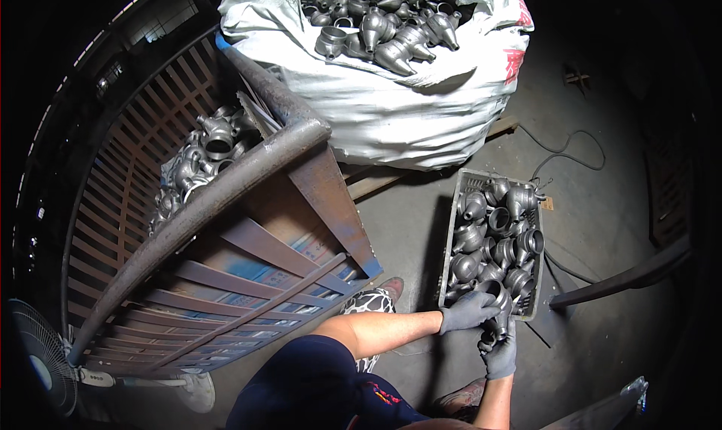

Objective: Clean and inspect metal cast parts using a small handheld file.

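Both my hands wear grey work gloves. Between them is a dark grey metal pipe fitting (503, 301), with a wide round opening at one end and a narrow neck at the other. My left hand (470, 312) grips its left side, fingers against the wide end. From below, my right hand (499, 356) closes around the narrow end, some of its fingers hidden. The fitting is over the near end of a grey plastic crate (538, 295), which is filled with several similar fittings (468, 238) lying at mixed angles.
A large white woven sack (406, 122), open on top and full of fittings (376, 28), stands at the back. To the left is a rusty metal cage bin (226, 182) holding more fittings (218, 140). A fan (45, 355) stands lower left; a cable (579, 155) lies on the floor.
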{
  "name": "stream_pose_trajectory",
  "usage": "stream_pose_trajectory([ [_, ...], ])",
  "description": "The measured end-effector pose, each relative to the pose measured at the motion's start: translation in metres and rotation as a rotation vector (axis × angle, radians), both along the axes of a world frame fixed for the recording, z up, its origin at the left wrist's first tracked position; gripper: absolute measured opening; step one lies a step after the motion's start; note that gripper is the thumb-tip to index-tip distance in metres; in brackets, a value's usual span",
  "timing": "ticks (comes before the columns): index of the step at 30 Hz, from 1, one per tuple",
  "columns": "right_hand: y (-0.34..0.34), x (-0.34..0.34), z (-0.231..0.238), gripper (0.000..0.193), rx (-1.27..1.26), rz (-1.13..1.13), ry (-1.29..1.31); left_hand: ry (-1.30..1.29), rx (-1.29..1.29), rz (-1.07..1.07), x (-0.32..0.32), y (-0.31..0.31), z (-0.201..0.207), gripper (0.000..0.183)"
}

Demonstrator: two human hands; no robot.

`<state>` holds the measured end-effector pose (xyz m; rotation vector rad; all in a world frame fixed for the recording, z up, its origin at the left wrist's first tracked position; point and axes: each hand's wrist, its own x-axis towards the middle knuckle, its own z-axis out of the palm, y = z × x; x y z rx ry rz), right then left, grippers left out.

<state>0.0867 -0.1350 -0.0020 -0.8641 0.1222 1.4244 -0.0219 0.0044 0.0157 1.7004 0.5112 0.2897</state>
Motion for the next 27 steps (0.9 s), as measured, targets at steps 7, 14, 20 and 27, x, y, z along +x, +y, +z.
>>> stream_pose_trajectory([
  [7,-0.006,0.003,0.002,0.032,-0.05,-0.034,-0.027,-0.024,0.03,-0.072,0.0,-0.003,-0.012,0.025],
  [14,-0.007,0.011,-0.016,0.023,0.039,-0.058,-0.095,-0.074,-0.138,-0.112,-0.001,0.005,-0.005,0.035],
  [20,0.002,0.006,0.001,0.024,0.089,-0.019,-0.423,-0.216,-0.479,-0.119,-0.007,0.016,0.011,0.037],
  [27,0.014,-0.016,0.027,0.053,0.314,0.099,-0.549,-0.268,-0.696,-0.038,-0.021,0.014,0.004,0.043],
])
